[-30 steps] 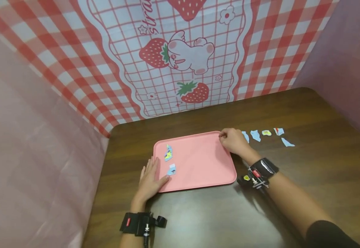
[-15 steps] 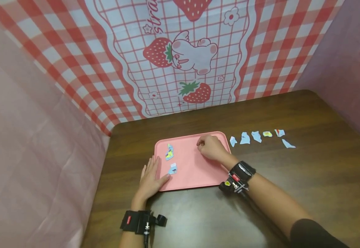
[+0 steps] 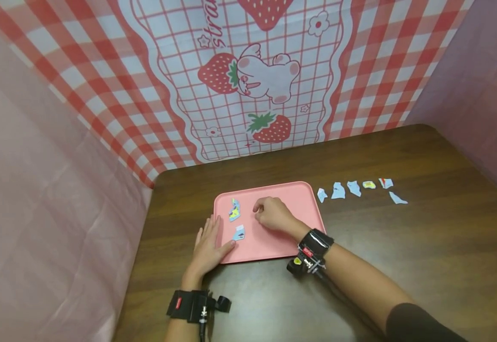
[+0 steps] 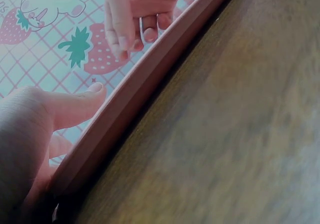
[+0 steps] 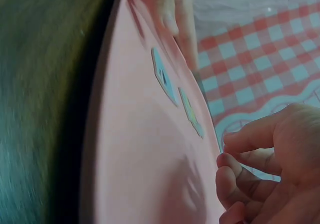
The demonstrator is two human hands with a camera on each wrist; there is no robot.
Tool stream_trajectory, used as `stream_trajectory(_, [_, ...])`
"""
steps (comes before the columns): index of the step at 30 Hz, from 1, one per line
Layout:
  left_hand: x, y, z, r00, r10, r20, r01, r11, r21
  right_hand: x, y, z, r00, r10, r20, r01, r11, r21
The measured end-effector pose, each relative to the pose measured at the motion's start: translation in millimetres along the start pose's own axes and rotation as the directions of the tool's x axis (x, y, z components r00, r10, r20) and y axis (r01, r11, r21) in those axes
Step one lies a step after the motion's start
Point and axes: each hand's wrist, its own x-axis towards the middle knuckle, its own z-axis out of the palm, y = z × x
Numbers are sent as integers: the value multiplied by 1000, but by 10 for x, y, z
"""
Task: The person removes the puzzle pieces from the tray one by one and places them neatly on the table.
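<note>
A pink tray (image 3: 280, 244) lies on the wooden table. Near its left side are two flat, irregular pieces that look like torn picture card: a blue-and-yellow piece (image 3: 234, 210) and a pale blue piece (image 3: 239, 233) with a dark mark. My left hand (image 3: 205, 249) rests on the tray's left rim, fingers straight, the thumb just below the pale blue piece. Above the tray's middle, to the right of both pieces, is my right hand (image 3: 272, 214). Its fingers (image 5: 252, 134) are loosely bent, thumb close to the index finger, and nothing shows between them.
Several similar flat pieces, such as a blue piece (image 3: 338, 190) and a yellow piece (image 3: 368, 185), lie in a row on the table right of the tray. A checked strawberry cloth (image 3: 270, 128) hangs behind the table, with pink curtains (image 3: 30, 190) at the sides.
My right hand has moved left from the tray's right edge to above its middle, uncovering a small blue piece on the table. The left hand stays on the rim.
</note>
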Motion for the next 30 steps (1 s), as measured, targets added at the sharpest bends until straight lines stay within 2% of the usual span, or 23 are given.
stream_trajectory(11, [-6, 10, 4, 1000, -2, 1, 2, 1000, 19, -25, -136, 191, 991, -67, 118, 70, 997, -22])
stream_trajectory(17, [44, 56, 36, 999, 49, 7, -49, 999, 14, -75, -140, 275, 982, -102, 158, 118, 988, -100])
stream_trajectory(23, [41, 38, 34, 999, 36, 3, -36, 999, 33, -87, -200, 340, 981, -82, 175, 113, 978, -173])
stream_trajectory(26, [23, 31, 17, 999, 32, -2, -32, 999, 33, -80, -238, 359, 981, -85, 173, 112, 982, -155])
stream_trajectory(30, [7, 12, -3, 1000, 27, -11, -27, 999, 29, -70, -257, 391, 979, -115, 169, 129, 989, -77])
